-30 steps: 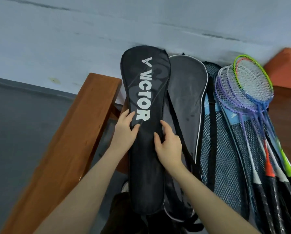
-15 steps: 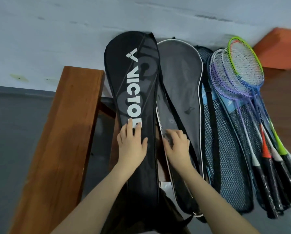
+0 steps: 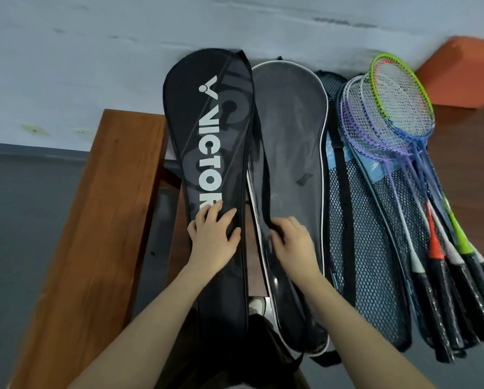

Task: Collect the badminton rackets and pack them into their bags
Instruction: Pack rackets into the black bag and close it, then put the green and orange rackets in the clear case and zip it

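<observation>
A black racket bag marked VICTOR [image 3: 207, 122] lies lengthwise in front of me, its head end against the wall. My left hand [image 3: 214, 237] rests flat on its narrow part, fingers spread. Just to its right lies a grey racket bag with white piping [image 3: 291, 136]. My right hand [image 3: 294, 242] sits on it with fingers curled over its black strap [image 3: 260, 164]. Further right are dark mesh bags [image 3: 347, 220], with several loose rackets [image 3: 389, 113] fanned on top, their black grips pointing toward me.
A brown wooden bench [image 3: 103, 220] runs along the left of the bags. A pale wall [image 3: 123, 51] stands behind everything. An orange block [image 3: 460, 71] sits at the far right on a dark wooden surface [image 3: 474, 164]. Grey floor [image 3: 24, 220] is at left.
My right hand left the VICTOR bag and moved onto the grey bag. My left hand slid onto the top of the VICTOR bag, which shifted left, away from the grey one.
</observation>
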The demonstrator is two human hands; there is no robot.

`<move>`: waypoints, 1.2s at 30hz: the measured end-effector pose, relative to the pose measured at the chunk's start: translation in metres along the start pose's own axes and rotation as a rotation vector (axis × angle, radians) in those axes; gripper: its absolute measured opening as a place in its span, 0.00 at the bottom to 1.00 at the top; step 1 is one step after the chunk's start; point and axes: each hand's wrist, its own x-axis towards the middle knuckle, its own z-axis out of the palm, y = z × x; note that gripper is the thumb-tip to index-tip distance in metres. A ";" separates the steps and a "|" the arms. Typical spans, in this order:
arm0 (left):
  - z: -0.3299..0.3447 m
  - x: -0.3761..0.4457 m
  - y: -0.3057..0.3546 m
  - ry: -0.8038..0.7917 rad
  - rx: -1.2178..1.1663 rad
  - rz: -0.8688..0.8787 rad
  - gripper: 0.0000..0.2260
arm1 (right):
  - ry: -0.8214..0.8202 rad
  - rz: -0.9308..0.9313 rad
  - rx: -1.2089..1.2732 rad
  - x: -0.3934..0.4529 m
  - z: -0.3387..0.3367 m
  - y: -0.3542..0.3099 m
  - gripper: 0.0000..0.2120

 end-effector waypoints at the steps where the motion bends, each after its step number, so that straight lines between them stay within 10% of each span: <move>1: 0.000 0.000 -0.003 0.003 -0.014 0.005 0.20 | -0.014 -0.061 0.006 -0.002 0.003 -0.007 0.09; 8: 0.005 -0.004 0.007 0.065 -0.020 -0.041 0.18 | -0.096 -0.121 0.007 -0.011 0.015 -0.013 0.13; 23: 0.023 -0.015 0.021 -0.026 0.285 0.061 0.28 | 0.048 0.496 -0.182 0.003 -0.033 0.056 0.29; 30: 0.021 -0.014 0.017 -0.034 0.344 0.065 0.28 | 0.065 0.400 0.308 0.008 -0.048 0.053 0.29; 36: 0.018 -0.012 0.022 -0.041 0.353 0.031 0.25 | 0.179 0.085 0.198 0.012 -0.077 0.032 0.26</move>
